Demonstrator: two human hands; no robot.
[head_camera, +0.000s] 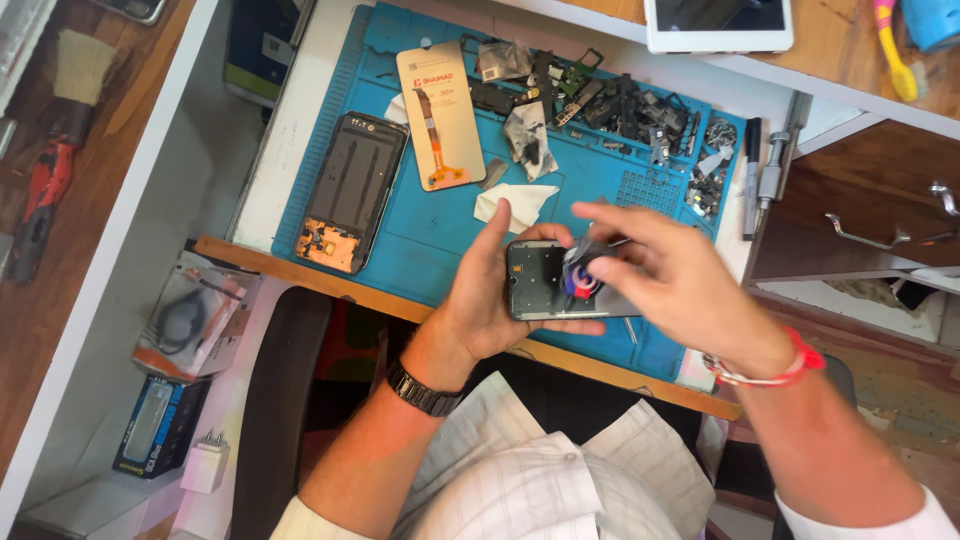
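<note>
Phone frame (540, 280) cradled in left hand (490, 300) above blue mat (440, 235), grip wrapped around edge; small blurred red-blue part (580, 275) pinched by right hand (670, 280); frame best kept level, part pressed gently

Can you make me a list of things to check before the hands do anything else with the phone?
1. Left hand has a firm grip on the phone frame: ok.
2. Right hand pinches the small red and blue part: ok, though blurred.
3. Part sits over the frame: ok.
4. Blue mat lies below to catch drops: ok.
5. Part lined up properly: cannot tell.
</note>
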